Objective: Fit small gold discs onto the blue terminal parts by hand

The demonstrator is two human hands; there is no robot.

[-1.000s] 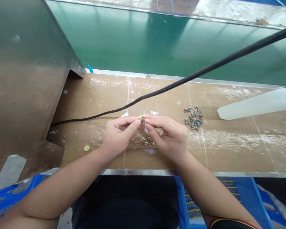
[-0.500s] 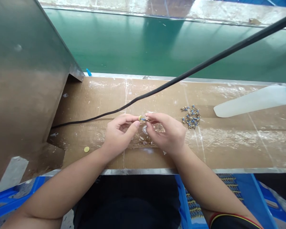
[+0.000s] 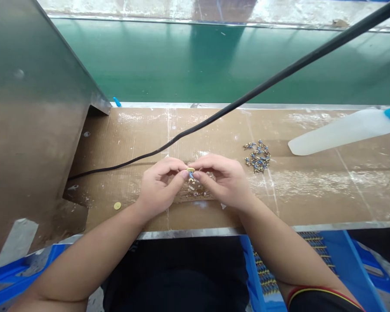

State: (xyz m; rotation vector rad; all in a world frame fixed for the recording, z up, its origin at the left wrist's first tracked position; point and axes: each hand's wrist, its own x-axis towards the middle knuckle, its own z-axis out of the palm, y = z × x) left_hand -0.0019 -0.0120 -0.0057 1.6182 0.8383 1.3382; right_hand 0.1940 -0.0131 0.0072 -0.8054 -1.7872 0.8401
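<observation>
Between my fingertips, over the cardboard-covered bench, is a small yellow disc [image 3: 190, 170] with a blue-wired part [image 3: 191, 177] hanging below it, brass-coloured ends downward. My left hand [image 3: 162, 184] pinches the disc from the left with thumb and index finger. From the other side my right hand [image 3: 222, 182] pinches the same disc at its right edge. A pile of similar blue and brass wired parts [image 3: 260, 160] lies to the right of my right hand. Another yellow disc [image 3: 117, 206] rests flat on the cardboard, left of my left forearm.
A black cable [image 3: 211, 123] crosses the bench diagonally. At right lies a translucent white bottle [image 3: 341, 132] with a blue cap. A metal cabinet [image 3: 35, 108] stands at left, and a green belt [image 3: 149, 60] runs behind. Below the bench edge, a blue crate [image 3: 347, 264] holds rows of parts.
Both hands have turned the disc so it lies nearly level, with the wired part now pointing down instead of right. My right fingers have moved from the wired part to the disc.
</observation>
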